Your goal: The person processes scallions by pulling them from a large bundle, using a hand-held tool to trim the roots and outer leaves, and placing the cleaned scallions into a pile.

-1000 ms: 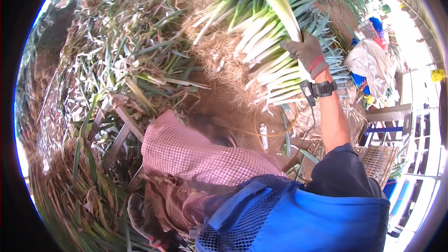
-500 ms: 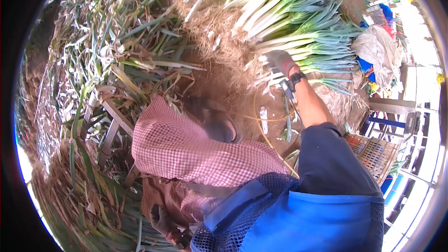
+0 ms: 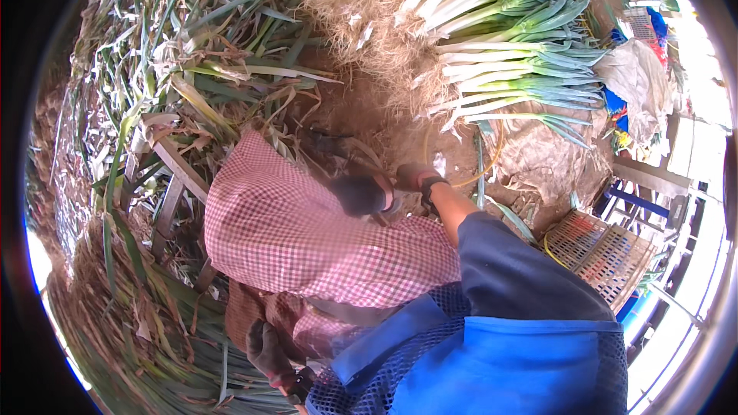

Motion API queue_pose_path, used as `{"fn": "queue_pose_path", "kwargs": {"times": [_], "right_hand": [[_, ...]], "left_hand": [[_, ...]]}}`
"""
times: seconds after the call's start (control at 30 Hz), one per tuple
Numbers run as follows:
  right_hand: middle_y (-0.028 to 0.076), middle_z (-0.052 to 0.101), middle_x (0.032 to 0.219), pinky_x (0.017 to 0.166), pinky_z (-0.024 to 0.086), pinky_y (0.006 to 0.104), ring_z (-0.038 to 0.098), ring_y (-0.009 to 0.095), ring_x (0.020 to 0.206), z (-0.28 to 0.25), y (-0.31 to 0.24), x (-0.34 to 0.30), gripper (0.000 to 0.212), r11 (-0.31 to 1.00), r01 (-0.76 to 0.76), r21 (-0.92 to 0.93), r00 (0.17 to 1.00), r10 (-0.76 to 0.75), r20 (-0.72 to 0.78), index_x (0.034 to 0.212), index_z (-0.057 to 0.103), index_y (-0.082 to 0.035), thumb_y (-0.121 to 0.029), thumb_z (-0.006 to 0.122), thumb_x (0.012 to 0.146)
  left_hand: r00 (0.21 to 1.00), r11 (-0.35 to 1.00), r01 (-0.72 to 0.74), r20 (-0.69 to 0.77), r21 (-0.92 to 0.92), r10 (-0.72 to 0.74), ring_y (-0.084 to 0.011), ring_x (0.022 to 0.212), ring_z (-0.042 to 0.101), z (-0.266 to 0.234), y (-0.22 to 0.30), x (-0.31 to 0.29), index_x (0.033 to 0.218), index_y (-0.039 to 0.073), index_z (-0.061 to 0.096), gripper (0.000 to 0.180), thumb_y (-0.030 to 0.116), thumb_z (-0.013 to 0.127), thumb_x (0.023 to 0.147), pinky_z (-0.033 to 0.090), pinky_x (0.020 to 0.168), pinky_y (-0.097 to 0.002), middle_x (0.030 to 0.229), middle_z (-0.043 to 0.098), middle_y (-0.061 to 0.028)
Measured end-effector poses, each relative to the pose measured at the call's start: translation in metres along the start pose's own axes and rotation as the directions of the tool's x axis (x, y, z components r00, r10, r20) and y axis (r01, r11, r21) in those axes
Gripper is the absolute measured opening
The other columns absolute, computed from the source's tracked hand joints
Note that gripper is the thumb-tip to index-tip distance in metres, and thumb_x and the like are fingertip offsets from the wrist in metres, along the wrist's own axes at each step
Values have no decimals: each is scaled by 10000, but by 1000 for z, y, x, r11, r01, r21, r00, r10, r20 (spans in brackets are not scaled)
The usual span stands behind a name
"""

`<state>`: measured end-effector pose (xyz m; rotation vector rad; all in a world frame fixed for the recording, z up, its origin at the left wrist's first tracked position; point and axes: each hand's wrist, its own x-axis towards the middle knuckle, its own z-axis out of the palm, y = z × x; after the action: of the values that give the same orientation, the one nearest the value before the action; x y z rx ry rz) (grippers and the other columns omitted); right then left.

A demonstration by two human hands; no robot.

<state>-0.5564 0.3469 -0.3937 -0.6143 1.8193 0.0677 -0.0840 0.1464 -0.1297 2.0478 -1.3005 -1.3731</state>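
Note:
My right hand (image 3: 415, 177), in a dark glove with a reddish cuff and a black wristband, is over the soil beside my dark shoe (image 3: 361, 195). Its fingers look curled, but whatever is in them is hidden and blurred. A thin yellow hose (image 3: 486, 171) loops close by. Low on the left, my left hand (image 3: 268, 350), also gloved, rests beside my checkered covering (image 3: 307, 230), fingers loosely stretched. Untrimmed long green onions (image 3: 184, 346) with dry roots lie next to it. Cleaned long green onions (image 3: 500, 69), white-stemmed, lie in a row at the far right.
Stripped leaves (image 3: 207, 38) pile up at the far left, around a wooden frame (image 3: 178, 165). A tan perforated crate (image 3: 600, 250) stands on the right, near a metal frame. A pale crumpled sack (image 3: 634, 81) lies beyond the cleaned onions.
My right hand has drawn back from the cleaned onions, leftward and toward me, to beside my shoe. The yellow hose has shifted. My left hand has barely moved.

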Motion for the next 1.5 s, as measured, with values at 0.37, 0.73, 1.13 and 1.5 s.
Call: {"fn": "queue_pose_path", "kwargs": {"times": [0.37, 0.73, 1.13, 1.5], "right_hand": [[-44, 542, 709, 510, 427, 258, 466, 83, 550, -49, -93, -94, 293, -202, 158, 966, 983, -55, -172, 991, 674, -105, -367, 646, 1120], [18, 729, 905, 511, 567, 257, 586, 55, 567, -96, -279, -202, 241, 260, 780, 570, 534, -752, -387, 1171, 752, -36, -178, 559, 1156], [212, 777, 918, 806, 582, 488, 768, 400, 893, -82, -316, -283, 289, 202, 934, 295, 240, -966, -100, 1085, 771, -25, -295, 747, 985], [97, 723, 852, 785, 549, 400, 729, 267, 868, -119, -89, -134, 165, 826, -3, -563, 668, -417, -616, 793, 769, -117, -224, 752, 918]], "left_hand": [[985, 982, -160, 49, -98, 166, -134, 893, 722, 9, 44, 19, 1267, 19, 770, 241, 57, 733, 1032, 574, 790, -296, 1061, 784, -43], [900, 915, -337, 208, -221, 382, -196, 983, 758, 43, 159, 7, 1492, -5, 633, 503, 366, 611, 1153, 607, 843, -345, 1234, 783, -128], [572, 538, -133, 378, -832, 728, -193, 921, 629, -11, 186, -3, 1380, 35, 666, 437, 304, 744, 1045, 551, 778, -358, 1101, 661, -60], [680, 400, -713, -429, -576, 594, -135, 783, 561, -162, 182, 13, 1193, 32, 720, 179, 164, 716, 1072, 476, 676, -268, 1006, 679, -59]]}}
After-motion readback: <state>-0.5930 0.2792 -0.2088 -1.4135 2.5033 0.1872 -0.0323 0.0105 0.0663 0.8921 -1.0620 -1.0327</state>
